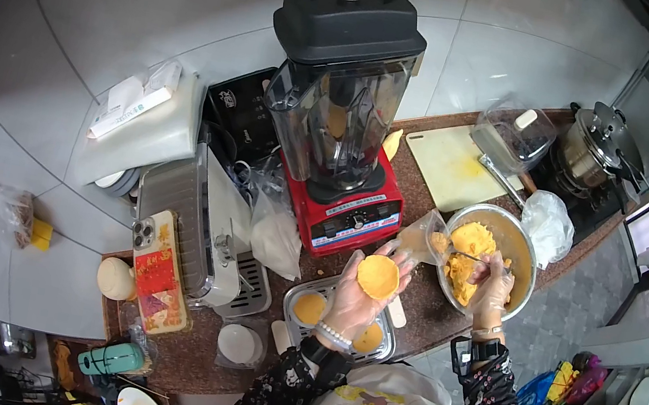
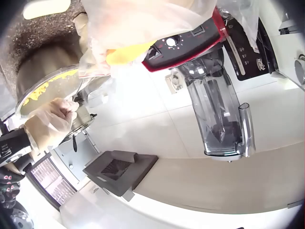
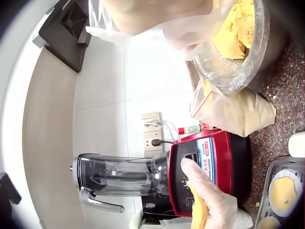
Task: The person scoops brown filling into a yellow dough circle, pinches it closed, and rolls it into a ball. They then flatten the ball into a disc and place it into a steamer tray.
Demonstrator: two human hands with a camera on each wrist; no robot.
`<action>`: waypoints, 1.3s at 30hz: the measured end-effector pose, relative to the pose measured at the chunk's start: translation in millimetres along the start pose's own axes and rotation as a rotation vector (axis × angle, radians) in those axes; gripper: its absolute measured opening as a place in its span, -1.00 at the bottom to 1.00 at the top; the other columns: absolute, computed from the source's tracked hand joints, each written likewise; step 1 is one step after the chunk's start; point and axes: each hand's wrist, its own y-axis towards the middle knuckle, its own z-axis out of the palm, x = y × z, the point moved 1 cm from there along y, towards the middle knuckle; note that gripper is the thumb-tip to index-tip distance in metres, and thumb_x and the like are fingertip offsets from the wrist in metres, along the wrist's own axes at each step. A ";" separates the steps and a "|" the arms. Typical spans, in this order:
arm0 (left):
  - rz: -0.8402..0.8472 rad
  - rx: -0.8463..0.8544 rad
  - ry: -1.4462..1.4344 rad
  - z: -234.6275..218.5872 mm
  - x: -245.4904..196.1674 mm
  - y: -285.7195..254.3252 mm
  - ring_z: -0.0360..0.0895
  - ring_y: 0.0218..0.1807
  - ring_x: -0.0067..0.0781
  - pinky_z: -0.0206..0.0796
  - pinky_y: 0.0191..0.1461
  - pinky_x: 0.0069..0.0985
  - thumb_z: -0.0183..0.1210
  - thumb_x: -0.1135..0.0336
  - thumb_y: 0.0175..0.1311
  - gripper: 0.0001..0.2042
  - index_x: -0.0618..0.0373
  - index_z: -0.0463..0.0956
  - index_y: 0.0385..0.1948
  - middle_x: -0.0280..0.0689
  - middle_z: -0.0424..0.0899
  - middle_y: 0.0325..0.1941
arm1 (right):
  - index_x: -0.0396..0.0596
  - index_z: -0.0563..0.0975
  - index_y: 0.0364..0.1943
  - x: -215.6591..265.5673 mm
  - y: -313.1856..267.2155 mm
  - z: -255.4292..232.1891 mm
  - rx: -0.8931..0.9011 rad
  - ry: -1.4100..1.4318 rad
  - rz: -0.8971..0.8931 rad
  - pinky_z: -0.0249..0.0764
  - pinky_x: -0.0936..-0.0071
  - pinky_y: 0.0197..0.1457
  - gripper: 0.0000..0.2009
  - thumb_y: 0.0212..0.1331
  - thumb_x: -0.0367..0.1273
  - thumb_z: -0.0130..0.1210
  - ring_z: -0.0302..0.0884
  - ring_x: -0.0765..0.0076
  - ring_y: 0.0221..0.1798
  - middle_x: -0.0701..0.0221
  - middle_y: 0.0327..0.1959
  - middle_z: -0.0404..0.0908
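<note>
My gloved left hand [image 1: 359, 300] carries a shallow, round yellow dough cup [image 1: 378, 276] on its upturned palm, fingers extended around it. From the right wrist view, the cup's yellow edge [image 3: 199, 210] shows beside a straight finger. My gloved right hand [image 1: 494, 286] grips the handle of a metal spoon [image 1: 467, 255] over a steel bowl [image 1: 533, 274]. Inside the bowl lies crumbly yellow dough [image 1: 474, 238]. A yellowish lump [image 1: 439, 242] sits at the spoon's far end, above a clear bag of pale powder [image 1: 421, 235]. Below my left hand, a metal tray [image 1: 292, 299] holds several yellow rounds.
A red-based blender [image 1: 349, 211] stands behind my left hand. A cutting board [image 1: 448, 168], clear lidded container [image 1: 517, 137] and crumpled plastic bag [image 1: 547, 229] lie beyond the bowl. On the left are a silver appliance [image 1: 199, 224] and a phone [image 1: 160, 273].
</note>
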 end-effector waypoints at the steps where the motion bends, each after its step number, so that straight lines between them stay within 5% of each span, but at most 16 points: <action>1: -0.011 0.007 -0.004 -2.7 0.4 5.9 0.17 0.54 0.07 0.07 0.54 0.03 0.01 -0.04 0.48 -0.37 0.08 0.15 0.48 -0.02 0.22 0.54 | -0.17 0.59 -0.29 0.7 -0.8 -1.6 0.004 0.030 0.009 0.38 0.59 -0.56 -0.68 0.39 -0.15 0.16 0.43 0.54 -0.61 0.46 -0.60 0.54; 13: 0.023 -0.228 0.230 5.1 9.0 39.2 0.35 0.41 0.10 0.27 0.41 0.05 -0.03 -0.09 0.48 -0.39 0.13 0.26 0.41 -0.02 0.40 0.40 | -0.20 0.57 -0.32 72.8 -60.0 25.8 0.162 -0.012 -0.062 0.37 0.60 -0.62 -0.72 0.40 -0.22 0.13 0.45 0.55 -0.62 0.41 -0.60 0.56; 17: -0.048 -0.034 0.229 9.1 14.8 37.3 0.43 0.36 -0.01 0.34 0.38 -0.05 -0.06 -0.06 0.51 -0.45 0.13 0.32 0.35 -0.07 0.49 0.33 | -0.16 0.60 -0.35 72.9 -72.9 39.1 0.237 -0.164 0.064 0.30 0.62 -0.65 -0.72 0.41 -0.22 0.13 0.39 0.59 -0.70 0.49 -0.65 0.52; 26: 0.005 -0.136 0.241 12.7 20.0 24.3 0.42 0.36 0.01 0.30 0.41 -0.10 -0.11 -0.03 0.52 -0.46 0.20 0.30 0.31 -0.04 0.46 0.34 | -0.26 0.62 -0.34 81.1 -78.9 64.6 0.455 -0.530 -0.033 0.31 0.60 -0.64 -0.67 0.44 -0.23 0.10 0.39 0.60 -0.69 0.45 -0.64 0.54; 39: 0.033 -0.084 0.193 8.3 18.0 24.9 0.40 0.38 0.08 0.32 0.40 -0.07 -0.10 0.01 0.54 -0.50 0.20 0.33 0.29 0.02 0.48 0.33 | -0.23 0.61 -0.35 83.3 -77.5 71.3 0.486 -0.542 -0.061 0.28 0.63 -0.64 -0.67 0.44 -0.22 0.09 0.35 0.63 -0.70 0.48 -0.65 0.52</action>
